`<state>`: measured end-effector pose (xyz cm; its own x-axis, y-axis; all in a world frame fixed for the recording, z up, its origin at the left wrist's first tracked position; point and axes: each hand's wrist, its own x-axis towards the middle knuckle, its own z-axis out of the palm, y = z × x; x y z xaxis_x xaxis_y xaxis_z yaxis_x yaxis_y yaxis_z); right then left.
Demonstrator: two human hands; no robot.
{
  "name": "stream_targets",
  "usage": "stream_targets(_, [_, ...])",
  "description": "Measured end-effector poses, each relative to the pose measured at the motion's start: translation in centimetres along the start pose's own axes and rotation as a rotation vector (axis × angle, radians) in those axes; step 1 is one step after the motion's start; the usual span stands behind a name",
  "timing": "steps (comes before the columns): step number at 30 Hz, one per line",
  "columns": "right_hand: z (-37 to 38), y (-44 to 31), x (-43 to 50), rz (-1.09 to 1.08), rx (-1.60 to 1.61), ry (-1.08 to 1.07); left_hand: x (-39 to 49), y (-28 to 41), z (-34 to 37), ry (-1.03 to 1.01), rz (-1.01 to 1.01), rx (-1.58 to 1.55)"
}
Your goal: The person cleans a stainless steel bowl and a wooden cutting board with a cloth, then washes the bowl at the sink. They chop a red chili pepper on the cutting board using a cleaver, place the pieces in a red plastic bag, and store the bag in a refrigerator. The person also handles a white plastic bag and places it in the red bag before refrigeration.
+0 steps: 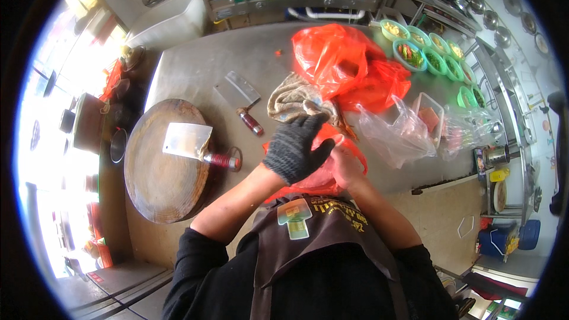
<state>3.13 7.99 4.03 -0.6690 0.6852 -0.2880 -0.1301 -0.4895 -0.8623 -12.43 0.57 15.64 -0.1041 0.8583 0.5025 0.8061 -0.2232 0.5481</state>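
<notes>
My left hand [297,149] wears a grey knitted glove, with its thumb spread from the fingers, and holds nothing visible. Beneath it lies a red plastic bag [359,153] with raw pink meat [318,179] in it, close against my apron. My bare right hand [346,165] is at the right side of the meat, its fingertips near the gloved thumb; whether it grips the bag or the meat cannot be made out. A crumpled patterned cloth [291,95] lies just beyond my left hand.
On a round wooden chopping block [164,186] rests a cleaver [189,140]; a second cleaver [242,89] lies on the steel table [191,66]. Farther back are a large red bag [329,53], clear plastic bags [395,138], a plastic tray [433,109] and several green bowls [433,60] of cut food.
</notes>
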Motion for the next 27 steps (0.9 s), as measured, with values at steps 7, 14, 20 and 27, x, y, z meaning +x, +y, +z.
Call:
stream_targets(7, [0.1,-0.6,-0.5,0.078,0.296,0.052,-6.1,-4.6,4.4,-0.195,-0.134,-0.028])
stream_targets(14, [0.4,-2.4,-0.9,-0.131,-0.183,-0.238,-7.3,-7.5,6.9,-0.096,-0.022,-0.127])
stream_targets(20, [1.1,-3.8,-1.3,-0.412,-0.962,-0.243,-7.2,-8.0,5.9,-0.102,-0.069,-0.243])
stream_targets(27, [2.8,-2.8,-2.2,-0.686,-1.155,0.013,-7.5,-8.8,4.6,-0.288,-0.302,-0.544])
